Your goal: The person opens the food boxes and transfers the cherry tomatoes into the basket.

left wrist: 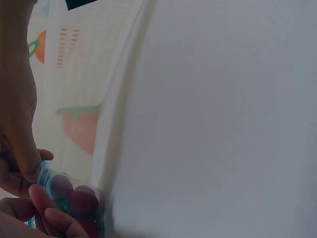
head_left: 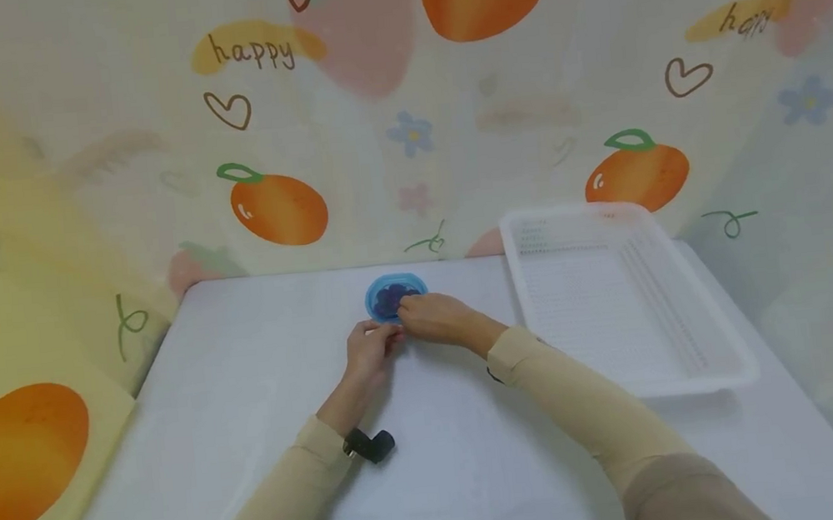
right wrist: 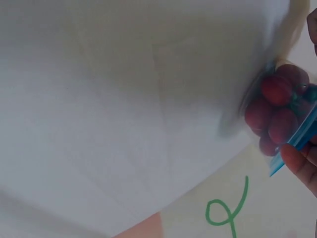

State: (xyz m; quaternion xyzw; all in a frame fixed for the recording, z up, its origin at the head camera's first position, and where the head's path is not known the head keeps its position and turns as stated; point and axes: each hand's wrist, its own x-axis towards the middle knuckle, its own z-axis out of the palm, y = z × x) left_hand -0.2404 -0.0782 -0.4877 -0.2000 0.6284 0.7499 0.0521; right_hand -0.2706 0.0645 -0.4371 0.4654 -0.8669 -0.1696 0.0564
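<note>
Near the far edge of the white worktop (head_left: pixel 267 350), a clear plastic container with a blue rim (head_left: pixel 392 279) holds round dark-red fruits (right wrist: pixel 272 114); left hand (head_left: pixel 368 350) and right hand (head_left: pixel 439 318) grips pinch its rim.

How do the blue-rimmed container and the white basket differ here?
The container is much smaller than the basket. The container is clear with a blue rim; the basket is white and perforated. The container holds dark red fruit; none shows in the basket. Both appear to rest on the table.
</note>
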